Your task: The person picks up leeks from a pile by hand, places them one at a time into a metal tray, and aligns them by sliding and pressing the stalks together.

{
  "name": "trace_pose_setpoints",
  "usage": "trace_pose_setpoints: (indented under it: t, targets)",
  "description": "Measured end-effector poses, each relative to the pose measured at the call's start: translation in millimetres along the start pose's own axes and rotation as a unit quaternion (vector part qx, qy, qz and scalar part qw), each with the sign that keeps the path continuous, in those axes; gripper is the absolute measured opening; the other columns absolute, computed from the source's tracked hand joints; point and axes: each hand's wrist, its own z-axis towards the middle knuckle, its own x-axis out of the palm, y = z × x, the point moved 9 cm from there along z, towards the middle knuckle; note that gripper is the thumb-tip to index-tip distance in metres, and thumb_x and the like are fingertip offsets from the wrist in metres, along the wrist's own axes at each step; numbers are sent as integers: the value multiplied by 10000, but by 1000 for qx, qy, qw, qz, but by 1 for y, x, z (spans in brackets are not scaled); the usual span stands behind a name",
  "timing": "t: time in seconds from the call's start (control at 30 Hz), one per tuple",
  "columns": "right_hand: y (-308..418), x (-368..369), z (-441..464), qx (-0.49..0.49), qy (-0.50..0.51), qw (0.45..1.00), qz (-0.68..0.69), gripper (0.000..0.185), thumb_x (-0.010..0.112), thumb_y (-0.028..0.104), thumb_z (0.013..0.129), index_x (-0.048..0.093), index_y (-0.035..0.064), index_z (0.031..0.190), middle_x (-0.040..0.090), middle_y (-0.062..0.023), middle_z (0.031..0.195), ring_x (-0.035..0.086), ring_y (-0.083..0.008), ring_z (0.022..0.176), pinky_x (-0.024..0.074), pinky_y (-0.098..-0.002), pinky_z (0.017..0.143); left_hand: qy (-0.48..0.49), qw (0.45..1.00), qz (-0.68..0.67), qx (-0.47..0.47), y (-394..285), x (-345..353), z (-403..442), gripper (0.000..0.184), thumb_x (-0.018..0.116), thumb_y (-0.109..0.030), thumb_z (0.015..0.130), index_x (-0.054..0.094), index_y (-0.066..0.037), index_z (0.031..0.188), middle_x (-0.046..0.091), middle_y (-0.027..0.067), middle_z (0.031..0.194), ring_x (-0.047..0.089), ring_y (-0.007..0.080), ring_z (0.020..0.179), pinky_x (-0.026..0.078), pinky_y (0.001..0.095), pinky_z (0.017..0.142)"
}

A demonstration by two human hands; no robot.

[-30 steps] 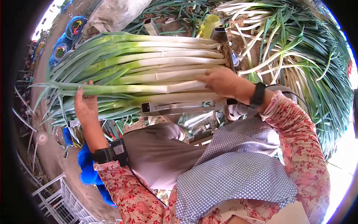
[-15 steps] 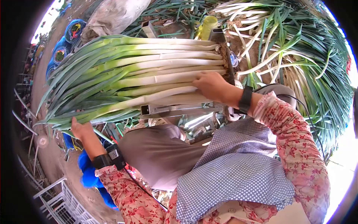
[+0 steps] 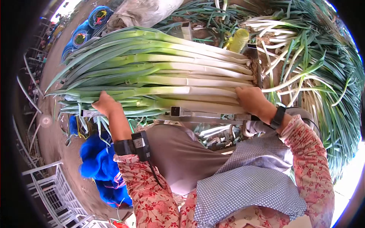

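A wide layer of long green onions [image 3: 182,72] lies across a metal rack [image 3: 205,115] in front of my knees. Their white root ends point right and the green leaves fan out to the left. My left hand [image 3: 109,105] has its fingers closed on the leaves at the near edge. Near the root ends, my right hand [image 3: 255,100] curls around the white stalk closest to me; its fingertips are partly hidden. The nearest stalk runs roughly parallel to the others. An end plate [image 3: 257,62] stands at the root ends.
Loose green onions [image 3: 334,91] are heaped on the right. Behind the rack are a yellow-green container [image 3: 239,40] and a pale sack [image 3: 142,13]. Blue netting [image 3: 99,157] and a white metal frame [image 3: 57,190] are at lower left; blue bundles [image 3: 99,17] stand at upper left.
The nearest onion, slanted before, now lies alongside the others. My right hand has shifted toward the root ends, and my left hand has come in over the leaves. The view has shifted.
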Motion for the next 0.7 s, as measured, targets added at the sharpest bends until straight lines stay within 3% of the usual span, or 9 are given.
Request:
trace_pose_setpoints:
  t: [0.03, 0.2, 0.3, 0.4, 0.43, 0.53, 0.63, 0.67, 0.7]
  targets:
    - [-5, 6, 1, 25, 51, 998, -3, 148, 527, 105, 742, 544, 38, 873, 611, -156, 780, 616, -328, 744, 495, -428, 638, 9, 1000, -13, -19, 2, 6, -15, 409, 587, -120, 767, 423, -29, 1130, 553, 141, 1059, 564, 287, 875, 477, 462, 727]
    - [-18, 18, 3, 49, 29, 995, 82, 191, 542, 101, 736, 526, 57, 921, 611, -174, 829, 592, -367, 821, 470, -455, 707, 15, 994, -81, -74, -21, -7, 2, 436, 596, -76, 780, 415, -30, 1175, 535, 121, 1126, 545, 254, 926, 418, 427, 841]
    - [-14, 11, 7, 34, 19, 991, 126, 220, 544, 96, 744, 514, 39, 954, 607, -192, 867, 575, -388, 861, 456, -459, 744, 64, 991, -113, 22, -4, 5, 59, 495, 608, -105, 783, 395, -65, 1228, 527, 110, 1143, 535, 258, 968, 438, 438, 828]
    - [-8, 8, 10, 31, 34, 986, 159, 233, 551, 88, 751, 504, 17, 968, 590, -223, 911, 548, -413, 901, 447, -454, 766, 36, 983, -173, -45, -31, 5, 54, 507, 608, -93, 780, 393, -65, 1238, 526, 108, 1141, 525, 259, 995, 457, 421, 816]
    - [-5, 4, 9, 27, 24, 985, 170, 227, 551, 86, 752, 504, 18, 964, 587, -225, 914, 546, -413, 905, 446, -454, 765, 74, 979, -180, -62, -31, 8, 63, 584, 630, -148, 758, 352, 13, 1246, 517, 154, 1159, 549, 294, 977, 472, 421, 801]
    - [-7, 6, 9, 18, 13, 983, 180, 218, 562, 81, 758, 511, 16, 959, 578, -224, 900, 543, -408, 891, 447, -445, 754, -24, 962, 256, 86, -58, -2, 124, 525, 626, -253, 731, 456, 54, 1123, 550, 200, 1092, 575, 343, 920, 477, 432, 783]
    - [-10, 12, 5, 26, 15, 986, 164, 202, 551, 119, 777, 496, 30, 949, 576, -213, 875, 553, -407, 844, 452, -460, 727, -205, 797, 466, 324, -90, -11, 189, 485, 579, -368, 732, 582, 29, 1010, 591, 218, 1007, 594, 377, 832, 483, 450, 733]
    - [-11, 20, 2, 41, 59, 988, 139, 210, 518, 113, 804, 516, 39, 1000, 586, -169, 951, 572, -347, 888, 469, -407, 763, -221, 657, 440, 571, -111, -1, 168, 506, 582, -358, 761, 543, -37, 1150, 580, 187, 1076, 601, 363, 816, 479, 462, 695]
    - [-3, 40, -2, -27, 164, 982, -89, 292, 480, 111, 825, 492, 34, 1106, 546, -113, 1067, 479, -238, 1046, 389, -308, 887, -177, 676, 411, 585, -93, 63, 145, 506, 582, -358, 761, 543, -37, 1150, 580, 187, 1076, 601, 363, 816, 479, 462, 695]
